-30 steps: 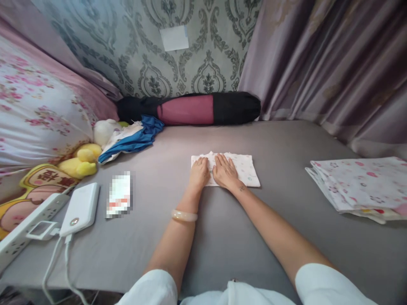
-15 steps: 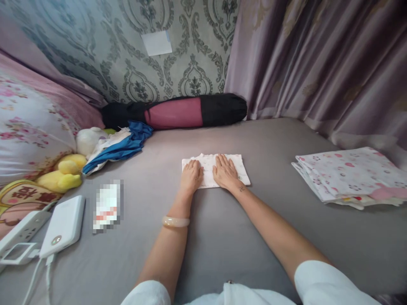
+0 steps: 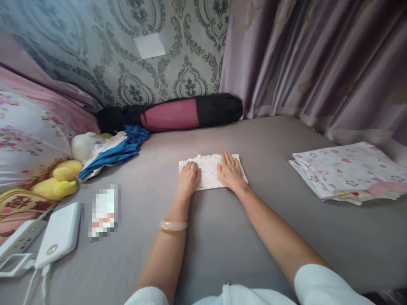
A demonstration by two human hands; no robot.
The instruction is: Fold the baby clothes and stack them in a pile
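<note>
The small folded cloth [image 3: 210, 171] lies flat on the gray sheet [image 3: 241, 237]. Both hands are on top of it, palms down, not pinching it. The left hand [image 3: 189, 177] is on its left end, with the fingers close together. The right hand [image 3: 231, 170] is near its right end, fingers a little spread. A second ago the hands were close together. Now they are apart and more of its middle shows, so it looks like they are smoothing it. To its right is a bigger folded cloth [image 3: 343, 169].
</note>
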